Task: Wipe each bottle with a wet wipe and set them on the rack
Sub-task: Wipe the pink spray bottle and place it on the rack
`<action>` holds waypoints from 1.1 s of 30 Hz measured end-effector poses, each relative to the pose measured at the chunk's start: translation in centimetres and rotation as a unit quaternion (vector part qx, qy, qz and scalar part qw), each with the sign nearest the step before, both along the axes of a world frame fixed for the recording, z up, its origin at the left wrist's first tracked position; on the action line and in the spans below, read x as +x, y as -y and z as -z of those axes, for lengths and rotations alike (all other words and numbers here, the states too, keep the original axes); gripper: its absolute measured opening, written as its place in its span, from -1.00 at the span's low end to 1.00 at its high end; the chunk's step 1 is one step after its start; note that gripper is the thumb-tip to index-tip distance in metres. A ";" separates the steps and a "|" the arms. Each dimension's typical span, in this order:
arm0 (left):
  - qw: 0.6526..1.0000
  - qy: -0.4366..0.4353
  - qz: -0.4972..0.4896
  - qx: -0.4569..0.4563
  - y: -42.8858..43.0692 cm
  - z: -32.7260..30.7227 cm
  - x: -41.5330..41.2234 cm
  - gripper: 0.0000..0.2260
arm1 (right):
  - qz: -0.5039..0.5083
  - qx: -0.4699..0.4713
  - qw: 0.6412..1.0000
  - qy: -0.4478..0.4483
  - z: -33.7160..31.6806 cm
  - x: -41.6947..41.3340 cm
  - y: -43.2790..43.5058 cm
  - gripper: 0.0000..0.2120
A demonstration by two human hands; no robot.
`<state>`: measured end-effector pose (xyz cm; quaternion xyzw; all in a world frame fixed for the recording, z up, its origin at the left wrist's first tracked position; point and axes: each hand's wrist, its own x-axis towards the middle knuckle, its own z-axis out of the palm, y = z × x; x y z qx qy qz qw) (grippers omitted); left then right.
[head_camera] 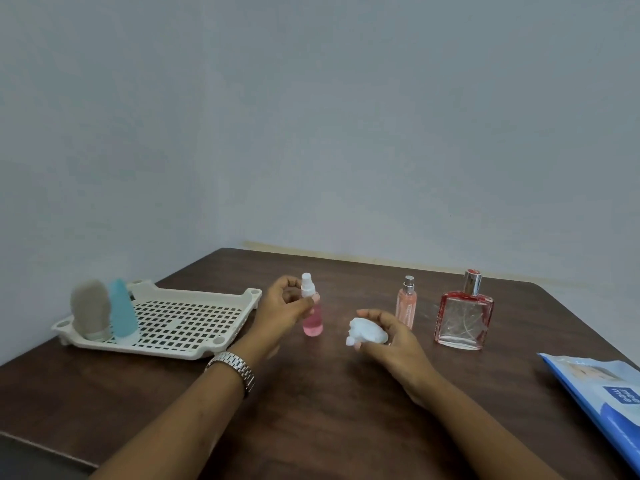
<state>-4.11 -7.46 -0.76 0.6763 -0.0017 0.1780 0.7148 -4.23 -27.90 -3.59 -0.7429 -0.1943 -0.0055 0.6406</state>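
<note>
Bottles, five of them, are the job. Nearest, a blue wipe pack (595, 393) lies on the tabletop (322, 427). The right hand (393, 342) curls its fingers round a balled wet wipe (369, 331). The left hand (282, 308) pinches the pink spray bottle (312, 322) near its top. Farther back, a grey bottle (90, 310) and a blue bottle (122, 311) stand on the rack (187, 317). A slim pink bottle (406, 306) and a square red bottle (464, 318) stand off it. I think two are done, three left.

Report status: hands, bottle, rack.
Left hand grips pink spray bottle. Right hand holds wadded wipe. Grey bottle, blue bottle on rack; slim perfume, square perfume waiting. Nothing blocking rack.
</note>
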 end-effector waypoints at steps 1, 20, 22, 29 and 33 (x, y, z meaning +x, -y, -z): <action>1.000 -0.003 -0.003 -0.001 -0.4 -0.1 -0.4 -0.77 | 0.002 -0.015 1.000 0.012 0.0 -0.1 -0.3 -0.60; 0.963 -0.044 -0.228 0.138 -14.8 -4.9 -8.1 -0.79 | 0.048 -0.170 0.957 0.229 -0.1 0.2 -14.2 -0.81; 0.957 -0.050 -0.240 0.152 -15.5 -4.2 -8.3 -0.75 | 0.049 -0.165 0.959 0.223 0.0 0.6 -15.2 -0.82; 0.918 -0.037 -0.306 0.250 -17.0 -2.8 -7.9 -0.77 | 0.030 -0.185 0.950 0.249 -0.2 0.2 -17.3 -0.78; 0.897 -0.044 -0.334 0.287 -17.4 -2.3 -8.0 -0.75 | 0.035 -0.189 0.949 0.251 -0.2 0.6 -17.7 -0.77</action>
